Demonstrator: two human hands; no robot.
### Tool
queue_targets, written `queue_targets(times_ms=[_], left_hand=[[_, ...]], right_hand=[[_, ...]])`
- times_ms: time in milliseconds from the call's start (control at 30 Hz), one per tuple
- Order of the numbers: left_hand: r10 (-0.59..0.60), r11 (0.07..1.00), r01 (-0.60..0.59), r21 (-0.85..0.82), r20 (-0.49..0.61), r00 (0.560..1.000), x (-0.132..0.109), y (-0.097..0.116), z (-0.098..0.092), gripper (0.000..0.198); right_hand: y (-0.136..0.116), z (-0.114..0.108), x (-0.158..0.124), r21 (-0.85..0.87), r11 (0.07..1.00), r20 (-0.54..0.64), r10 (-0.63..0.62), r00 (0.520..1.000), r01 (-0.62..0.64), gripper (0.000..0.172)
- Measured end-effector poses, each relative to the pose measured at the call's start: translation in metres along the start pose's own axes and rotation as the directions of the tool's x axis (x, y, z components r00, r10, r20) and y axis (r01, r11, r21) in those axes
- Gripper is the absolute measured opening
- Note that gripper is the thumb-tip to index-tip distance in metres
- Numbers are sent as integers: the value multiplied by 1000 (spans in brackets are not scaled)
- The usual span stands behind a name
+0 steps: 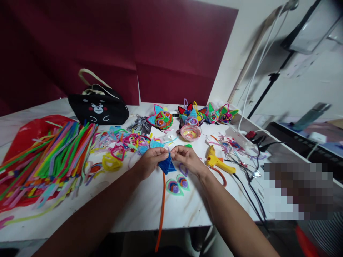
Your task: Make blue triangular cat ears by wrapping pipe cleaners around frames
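My left hand [152, 159] is closed, its thumb and fingertips pinching a blue pipe-cleaner triangle [165, 165] near its top. My right hand [188, 157] pinches at the same top corner, fingertips almost meeting the left ones. An orange pipe cleaner [162, 210] hangs from behind the blue triangle, past the table's front edge; where it joins is hidden. Just below my hands lie two teardrop-shaped pipe-cleaner eyes [173, 187] in mint, orange, blue and purple. A purple pipe-cleaner loop [183, 169] rests under my right hand.
At left, a large bundle of coloured pipe cleaners [64, 150] lies on a red plastic bag [34, 130]. A yellow glue gun [218, 162] with a cord lies at right. Finished pipe-cleaner animal heads [164, 120], a pink bowl [190, 132] and a black bag [99, 109] stand behind.
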State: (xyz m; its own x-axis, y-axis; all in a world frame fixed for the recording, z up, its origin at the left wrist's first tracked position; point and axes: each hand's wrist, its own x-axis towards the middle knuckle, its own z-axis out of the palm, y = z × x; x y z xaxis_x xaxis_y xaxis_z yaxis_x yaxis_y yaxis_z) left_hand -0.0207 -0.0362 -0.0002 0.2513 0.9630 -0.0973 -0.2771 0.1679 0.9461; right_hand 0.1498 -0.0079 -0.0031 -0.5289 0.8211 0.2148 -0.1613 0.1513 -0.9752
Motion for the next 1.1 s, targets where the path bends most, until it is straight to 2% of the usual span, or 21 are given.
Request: queue_targets(times_ms=[167,367,567,800,1100], left_hand=[[4,999,-5,-39,-17,1000,0,0,0,26],[-20,1000,21,-6,69,997,-1,2,-2,26],[-22,1000,23,-10,85,996,-2,4,-2,25],[-14,999,21,-42,171,985,-2,2,-3,23],[-54,998,60,-22,215,975,-1,0,-8,24]], right_hand=[[-1,-3,0,-49,998,19,-28,999,29,23],[-5,-3,-2,-40,999,41,-33,999,35,22],[-8,-2,-3,-39,999,55,-34,998,36,25],[-10,-1,-5,-39,998,96,-50,994,54,23],[-9,1,-7,-58,998,111,-30,993,36,25]])
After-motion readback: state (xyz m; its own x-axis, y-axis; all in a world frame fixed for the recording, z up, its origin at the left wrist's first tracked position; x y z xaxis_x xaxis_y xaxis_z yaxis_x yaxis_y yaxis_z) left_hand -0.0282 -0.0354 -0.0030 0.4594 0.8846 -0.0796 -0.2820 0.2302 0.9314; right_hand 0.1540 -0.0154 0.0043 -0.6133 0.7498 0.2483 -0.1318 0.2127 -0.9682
